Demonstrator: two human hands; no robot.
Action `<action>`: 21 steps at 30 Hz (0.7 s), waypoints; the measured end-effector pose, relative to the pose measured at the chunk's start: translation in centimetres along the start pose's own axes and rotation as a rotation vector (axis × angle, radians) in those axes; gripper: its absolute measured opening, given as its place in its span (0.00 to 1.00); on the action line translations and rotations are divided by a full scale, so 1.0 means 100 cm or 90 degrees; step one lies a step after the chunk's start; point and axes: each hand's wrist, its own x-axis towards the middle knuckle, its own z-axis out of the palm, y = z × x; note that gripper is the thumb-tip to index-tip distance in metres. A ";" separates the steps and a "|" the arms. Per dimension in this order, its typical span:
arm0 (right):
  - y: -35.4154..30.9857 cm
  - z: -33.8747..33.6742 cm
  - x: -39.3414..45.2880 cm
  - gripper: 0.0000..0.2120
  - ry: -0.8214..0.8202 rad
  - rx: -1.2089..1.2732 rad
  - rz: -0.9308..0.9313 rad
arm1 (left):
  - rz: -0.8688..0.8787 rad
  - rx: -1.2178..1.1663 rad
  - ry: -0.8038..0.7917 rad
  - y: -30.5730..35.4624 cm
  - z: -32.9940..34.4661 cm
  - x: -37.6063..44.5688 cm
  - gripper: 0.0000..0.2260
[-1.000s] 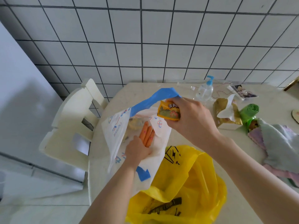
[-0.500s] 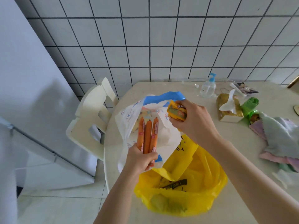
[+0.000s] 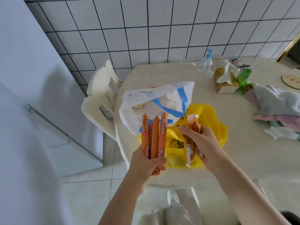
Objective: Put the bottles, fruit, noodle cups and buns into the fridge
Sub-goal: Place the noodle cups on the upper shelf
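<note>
My left hand (image 3: 146,164) grips the lower ends of three orange sausage sticks (image 3: 154,137), held upright over the table's near edge. My right hand (image 3: 203,142) holds an orange snack packet (image 3: 192,138) above the yellow plastic bag (image 3: 209,120). A white shopping bag with blue handles (image 3: 155,98) lies open on the table just behind both hands, with something pale inside. The white fridge (image 3: 32,95) stands at the left with its door shut.
A cream chair (image 3: 100,98) stands between the fridge and the cream table (image 3: 243,156). At the back of the table are a pump bottle (image 3: 205,62), a tissue box (image 3: 224,82), a green roll (image 3: 243,76) and folded cloths (image 3: 279,103).
My left hand has lifted the sausage sticks out of the white bag toward me. My right hand let the blue handle drop and came back with the packet. My view has pulled back.
</note>
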 end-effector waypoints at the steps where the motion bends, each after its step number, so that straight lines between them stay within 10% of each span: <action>1: 0.007 0.001 -0.009 0.14 -0.002 0.010 0.010 | 0.002 -0.005 0.003 -0.005 -0.002 -0.009 0.17; 21: 0.127 -0.005 -0.156 0.14 -0.252 -0.144 0.017 | -0.087 -0.142 0.251 -0.155 0.023 -0.207 0.16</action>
